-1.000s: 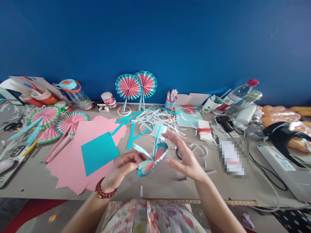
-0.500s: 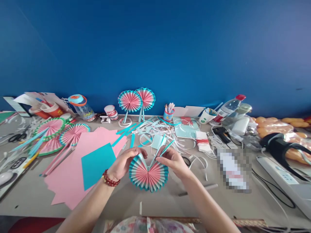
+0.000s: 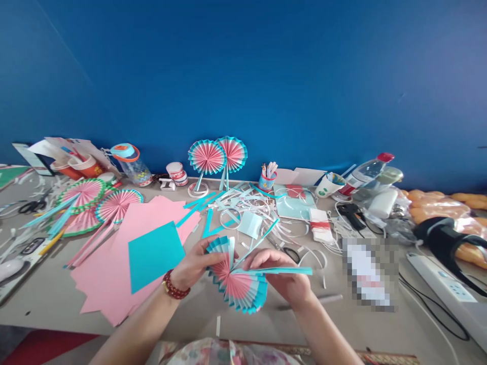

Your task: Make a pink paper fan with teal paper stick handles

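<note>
I hold a pleated pink paper fan with teal edges (image 3: 238, 284) over the table's near edge, partly fanned out. My left hand (image 3: 194, 263), with a red bead bracelet at the wrist, pinches its left side. My right hand (image 3: 283, 276) is closed on the right side, where a teal strip sticks out to the right. A second teal strip points up and right from the fan's centre.
Pink sheets (image 3: 114, 274) with a teal square (image 3: 155, 253) lie at left, finished fans (image 3: 85, 197) beyond them. Two fans on stands (image 3: 216, 157) stand at the wall. Paper strips (image 3: 247, 203), cups, a bottle (image 3: 367, 170), a glue gun (image 3: 353, 215) and a power strip (image 3: 445, 276) crowd the right.
The fan went from half folded to spread open between both hands. My right hand, open a second ago, closed on it and pulled its strip down and to the right.
</note>
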Demonstrator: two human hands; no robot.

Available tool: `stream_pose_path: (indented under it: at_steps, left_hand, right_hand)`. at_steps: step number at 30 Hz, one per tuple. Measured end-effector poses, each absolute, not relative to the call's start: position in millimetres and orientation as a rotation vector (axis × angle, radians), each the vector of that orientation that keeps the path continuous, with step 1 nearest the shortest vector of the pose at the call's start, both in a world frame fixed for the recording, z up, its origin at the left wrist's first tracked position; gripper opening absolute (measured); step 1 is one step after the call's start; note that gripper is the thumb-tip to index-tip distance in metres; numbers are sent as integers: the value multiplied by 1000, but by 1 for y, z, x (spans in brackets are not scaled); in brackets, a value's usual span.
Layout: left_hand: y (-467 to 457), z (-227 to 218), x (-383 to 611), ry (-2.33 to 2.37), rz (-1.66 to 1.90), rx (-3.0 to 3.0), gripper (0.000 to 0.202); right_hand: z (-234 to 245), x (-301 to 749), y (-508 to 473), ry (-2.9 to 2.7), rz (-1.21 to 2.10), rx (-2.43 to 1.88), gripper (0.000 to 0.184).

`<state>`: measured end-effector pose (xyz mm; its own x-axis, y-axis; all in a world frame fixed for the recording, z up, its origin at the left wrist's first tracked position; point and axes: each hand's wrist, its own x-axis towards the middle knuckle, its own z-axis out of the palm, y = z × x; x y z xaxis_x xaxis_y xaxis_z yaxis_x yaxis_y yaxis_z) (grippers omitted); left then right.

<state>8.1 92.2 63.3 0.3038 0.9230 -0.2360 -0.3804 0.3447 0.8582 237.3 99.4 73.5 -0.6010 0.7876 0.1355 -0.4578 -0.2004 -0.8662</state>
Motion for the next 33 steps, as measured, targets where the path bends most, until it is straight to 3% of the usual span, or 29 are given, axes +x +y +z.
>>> stream_pose_path:
  at_steps: [5, 9, 17, 24, 33]
  left_hand:
    - [94, 71, 10, 863, 943, 836, 43]
    - [94, 76, 14, 873, 902, 894, 45]
    - [89, 87, 13, 908, 864, 1020, 41]
    - [87, 89, 14, 972, 875, 1056, 48]
    - [90, 84, 11, 992, 848, 1025, 40]
  right_hand:
    - [68, 232, 101, -996, 1893, -473, 14]
    - [71, 232, 100, -1092, 1902, -467, 24]
    - [87, 241, 102, -1538, 1645, -422, 7]
    - [92, 245, 108, -1785, 1559, -319, 11]
    - [94, 250, 112, -1911, 1617, -297, 14]
